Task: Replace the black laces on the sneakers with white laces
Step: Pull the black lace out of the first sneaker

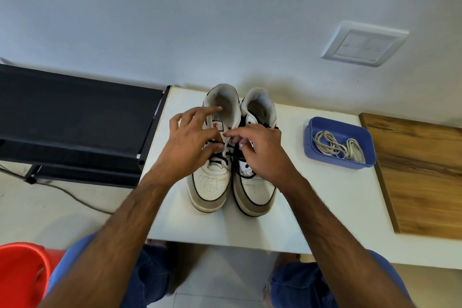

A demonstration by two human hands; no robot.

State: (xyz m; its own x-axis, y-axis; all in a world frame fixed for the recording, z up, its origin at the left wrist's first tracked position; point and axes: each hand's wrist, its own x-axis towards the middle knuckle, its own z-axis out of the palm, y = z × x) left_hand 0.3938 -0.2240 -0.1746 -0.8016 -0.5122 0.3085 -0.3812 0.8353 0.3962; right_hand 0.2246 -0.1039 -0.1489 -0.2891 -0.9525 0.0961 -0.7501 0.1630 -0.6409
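Early stage. Both sneakers (231, 157) carry black laces (220, 157); white laces (337, 149) untouched in tub (310, 147). Left hand (193, 140) and right hand (260, 150) pinch black lace on left sneaker.

The left hand (192, 142) and right hand (260, 150) cover the middle of the black laces (220, 157), so whether the fingers pinch them cannot be told. The tongue label's (217, 124) print is too small to read. The red bucket (22, 272) and wooden board (422, 172) are cut off by the picture's edges.
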